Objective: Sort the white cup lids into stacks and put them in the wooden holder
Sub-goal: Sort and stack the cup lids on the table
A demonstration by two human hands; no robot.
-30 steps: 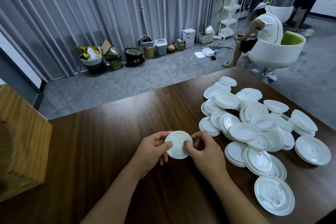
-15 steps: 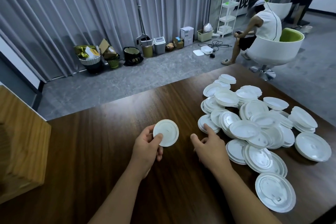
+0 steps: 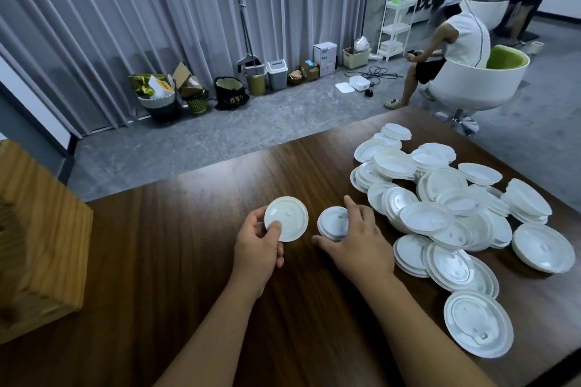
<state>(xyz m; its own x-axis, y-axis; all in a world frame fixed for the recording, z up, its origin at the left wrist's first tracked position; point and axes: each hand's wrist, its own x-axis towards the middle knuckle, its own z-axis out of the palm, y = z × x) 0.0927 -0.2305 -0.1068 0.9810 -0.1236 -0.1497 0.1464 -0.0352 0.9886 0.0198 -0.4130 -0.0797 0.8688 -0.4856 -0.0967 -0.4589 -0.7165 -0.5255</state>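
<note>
Since half a second ago the right hand (image 3: 355, 240) has drawn a small lid stack (image 3: 332, 223) out of the heap of white lids (image 3: 449, 207), fingers spread and curled over it. Left hand (image 3: 256, 243) pinches the held lid (image 3: 286, 219), tilted up, probably ready for nesting. Wooden holder (image 3: 37, 239) stands well apart at the surface's (image 3: 157, 261) left edge

Left hand (image 3: 256, 247) pinches a lid (image 3: 286, 219); right hand (image 3: 358, 237) grips another lid (image 3: 330, 220)
</note>
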